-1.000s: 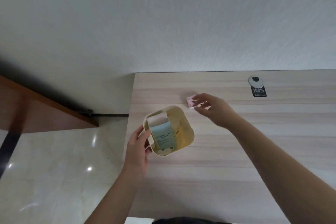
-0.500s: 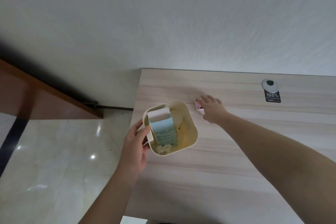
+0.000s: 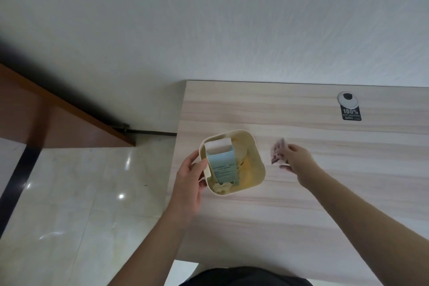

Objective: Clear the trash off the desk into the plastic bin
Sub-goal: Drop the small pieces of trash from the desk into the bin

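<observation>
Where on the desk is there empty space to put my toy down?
Most of the desk is bare: the wide stretch nearer the person than the bin, and the strip between the right hand and the round cable hole. It is crowded only around the bin, gripped by the left hand.

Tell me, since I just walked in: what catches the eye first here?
The cream bin at the desk's left edge, steadied by the left hand, with a blue-and-white carton standing inside. Just right of it, the right hand holds a small pink wrapper.
</observation>
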